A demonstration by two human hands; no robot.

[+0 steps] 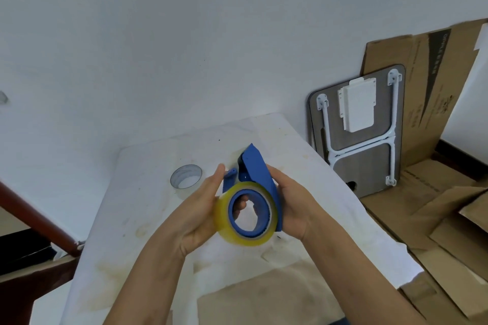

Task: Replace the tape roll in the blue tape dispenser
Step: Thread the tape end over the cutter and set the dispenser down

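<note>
I hold the blue tape dispenser [254, 166] in the air above the table, its pointed end tipped away from me. A yellowish clear tape roll [227, 231] sits around the dispenser's blue hub, facing me. My left hand [202, 212] cups the roll's left side, fingertips showing through the hub's hole. My right hand [293, 208] grips the dispenser's right side plate. A bare grey cardboard tape core [186, 176] stands on the table behind my left hand.
The table [148, 219] has a stained white cover. A folded lap table [361, 126] leans on the wall at the right, with flattened cardboard boxes [427, 192] behind and below it. A reddish-brown rail [37, 219] runs at the left.
</note>
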